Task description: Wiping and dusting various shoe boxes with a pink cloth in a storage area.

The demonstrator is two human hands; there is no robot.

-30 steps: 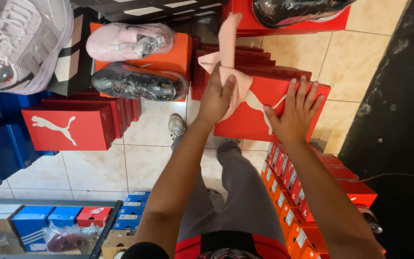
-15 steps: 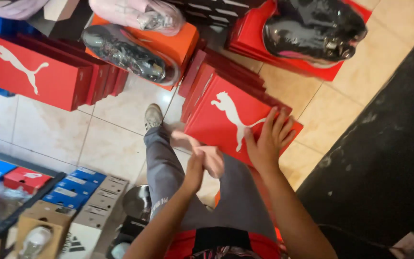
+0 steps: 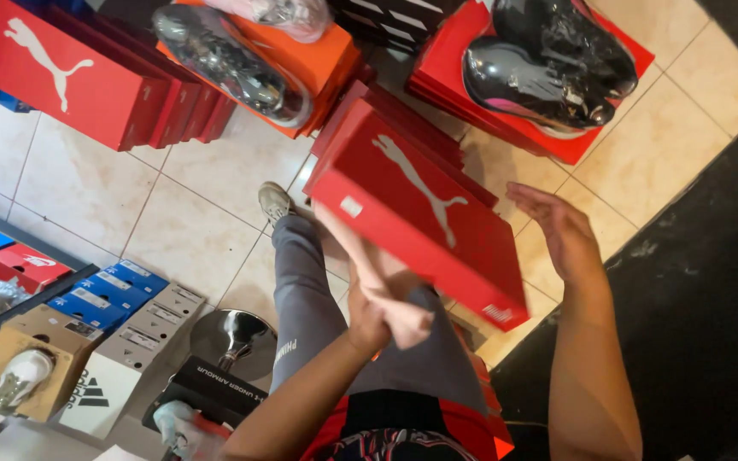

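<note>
My left hand (image 3: 382, 312) grips pink wrapping paper (image 3: 369, 265) below the red shoe box (image 3: 420, 213); right hand (image 3: 561, 235) open-fingered, nearer the box's right edge, long axis diagonal.

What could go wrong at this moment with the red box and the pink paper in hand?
The red shoebox sits tilted on the stack, and the right hand is open beside it, apparently not gripping; it might slide off. The left hand holds the pink paper bunched under the box's edge, where it may crumple or tear. The wrapped black shoes lie loose on nearby boxes; a bump might dislodge them.
</note>
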